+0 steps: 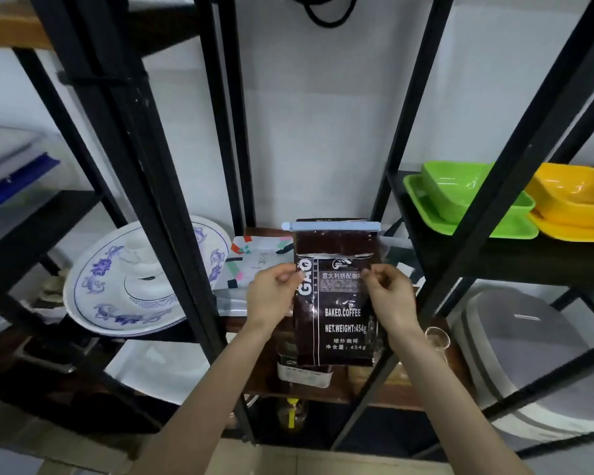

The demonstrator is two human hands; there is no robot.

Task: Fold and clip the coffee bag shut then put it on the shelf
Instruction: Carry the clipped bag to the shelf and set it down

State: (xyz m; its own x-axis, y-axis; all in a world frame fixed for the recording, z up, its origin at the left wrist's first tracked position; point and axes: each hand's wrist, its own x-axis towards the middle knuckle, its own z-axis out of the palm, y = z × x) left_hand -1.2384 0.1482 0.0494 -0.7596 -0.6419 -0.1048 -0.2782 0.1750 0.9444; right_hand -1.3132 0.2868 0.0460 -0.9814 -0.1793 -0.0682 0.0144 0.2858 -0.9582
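Observation:
A dark brown coffee bag point(336, 320) with white print stands upright in the middle, over a wooden shelf point(367, 394). Its folded top is held shut by a long pale blue clip point(330, 226) that runs across the whole width. My left hand point(271, 296) pinches the bag's left edge near the upper part. My right hand point(390, 293) pinches its right edge at the same height. Whether the bag's bottom rests on the shelf or hangs just above it I cannot tell.
Black metal shelf posts point(144, 186) cross the view on both sides. A blue-and-white porcelain dish point(117, 286) sits left. A patterned white bag point(258, 262) lies behind the coffee bag. Green trays point(460, 200) and yellow trays point(576, 200) stand right, a grey-and-white appliance point(515, 354) below them.

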